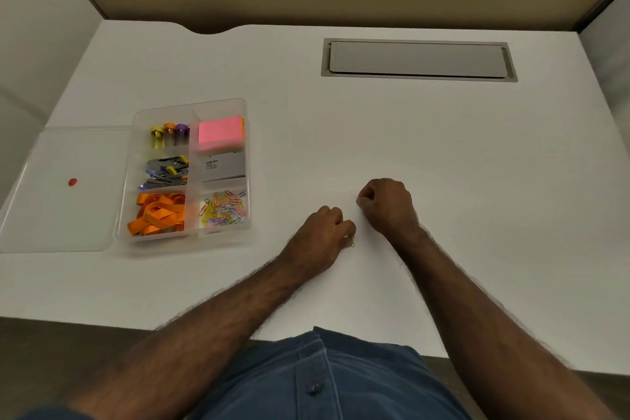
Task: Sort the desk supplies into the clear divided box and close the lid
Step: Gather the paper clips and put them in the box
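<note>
White desk surface (341, 133) fills most of the head view, with a tan partition behind it and a grey rectangular cable hatch (417, 60) set into the top, far and to the right of the clear divided box (187, 174). That box sits on the desk with its lid (58, 191) swung open flat on its left side; the lid is clear too and carries a small red dot (72, 182).

Six compartments show through the box's transparent walls. At the far left stand small vials (169, 135) with yellow, orange and purple caps. To their right lies a pink pad of sticky notes (221, 132). Below the vials is a jumble of binder clips (167, 171) in grey, yellow and blue, and beside those a grey staples box (223, 169) with dark lettering. The near left compartment holds orange bands (157, 214), the near right one a heap of coloured paper clips (223, 209).

Right of the box, well apart from it, both hands rest on the desk. The left hand (322, 232) is curled and pinches a single yellowish paper clip (352, 242) at its fingertips, the clip touching the desk. The right hand (387, 203), just beyond and to the right of the left, has its fingers curled under; whether it holds anything I cannot tell. Bare forearms run back to a blue buttoned shirt (327, 382) at the near edge.
</note>
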